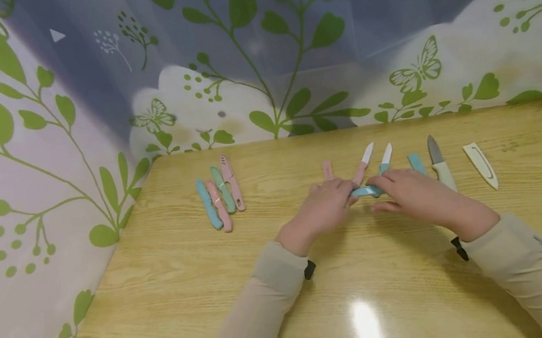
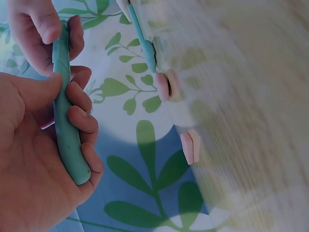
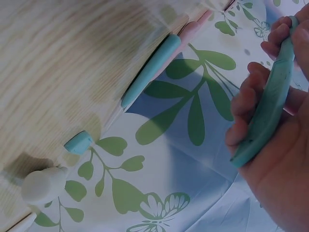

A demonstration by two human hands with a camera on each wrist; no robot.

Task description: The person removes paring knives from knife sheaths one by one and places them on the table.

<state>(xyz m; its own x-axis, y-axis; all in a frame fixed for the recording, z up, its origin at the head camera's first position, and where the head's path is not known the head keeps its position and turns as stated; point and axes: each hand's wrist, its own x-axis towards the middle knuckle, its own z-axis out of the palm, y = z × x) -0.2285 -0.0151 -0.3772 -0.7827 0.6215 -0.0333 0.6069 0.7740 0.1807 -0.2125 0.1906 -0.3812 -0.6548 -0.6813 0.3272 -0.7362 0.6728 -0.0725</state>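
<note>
Both hands hold one slim blue knife over the table, with no bare blade showing. My left hand grips its rounded handle, fingers curled round it in the left wrist view. At the other end, my right hand holds the flatter part, its fingers curled along it. Just beyond the hands lie a pink knife and a blue knife, both with bare white blades. A pink sheath is near the left hand, a blue sheath near the right.
To the right lie a cream-handled knife with a grey blade and a cream sheath. At the left is a group: a blue knife, a pink knife, a green knife and a pink knife. Leaf-patterned cloth hangs behind the wooden table.
</note>
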